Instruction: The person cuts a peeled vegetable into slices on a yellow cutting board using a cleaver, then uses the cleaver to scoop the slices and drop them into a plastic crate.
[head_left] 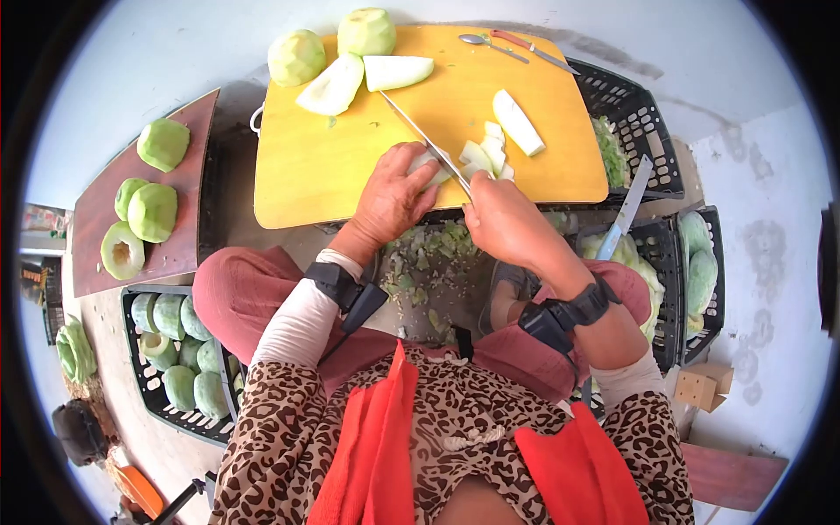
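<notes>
My left hand (392,194) presses a pale melon piece (425,168) onto the yellow cutting board (324,166), fingers curled over it and partly hiding it. In my right hand (509,219) is a long knife (418,129), its blade slanting up and left across the board, close beside the left fingers. Cut melon chunks (486,152) lie just right of the blade. Beyond them rests a melon wedge (518,122). At the back left of the board are two large melon sections (399,72) and two whole peeled melons (367,32).
A spoon (473,39) and small knife (529,45) lie at the board's back right. A blue-handled knife (626,210) points upward by a right-hand crate (704,262). Peeled melons (152,213) sit on a side table (96,201), above a melon crate (179,420). Peelings (433,271) cover the floor.
</notes>
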Action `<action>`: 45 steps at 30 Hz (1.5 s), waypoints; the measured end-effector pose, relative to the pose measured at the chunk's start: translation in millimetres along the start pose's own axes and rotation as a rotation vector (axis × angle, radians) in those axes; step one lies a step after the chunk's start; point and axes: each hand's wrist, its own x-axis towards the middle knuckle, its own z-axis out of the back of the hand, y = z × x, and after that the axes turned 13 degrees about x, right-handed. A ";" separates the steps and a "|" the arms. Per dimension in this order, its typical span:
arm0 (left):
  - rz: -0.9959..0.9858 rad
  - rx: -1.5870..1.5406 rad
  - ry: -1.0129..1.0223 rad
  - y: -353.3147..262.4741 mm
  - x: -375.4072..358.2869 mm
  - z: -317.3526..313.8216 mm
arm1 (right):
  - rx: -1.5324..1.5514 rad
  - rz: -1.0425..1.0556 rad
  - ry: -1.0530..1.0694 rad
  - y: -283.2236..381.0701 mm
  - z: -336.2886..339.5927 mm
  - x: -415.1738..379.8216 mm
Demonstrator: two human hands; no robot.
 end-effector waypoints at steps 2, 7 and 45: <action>0.010 0.001 0.015 -0.7 0.6 0.8 | 0.000 -0.010 0.013 -3.1 -4.2 13.7; -0.009 -0.002 -0.022 0.2 -0.5 0.4 | 0.014 0.011 -0.084 -12.3 -18.1 30.3; 0.029 0.051 -0.028 -4.0 -9.0 3.9 | 0.032 -0.021 -0.205 -14.6 -9.8 32.0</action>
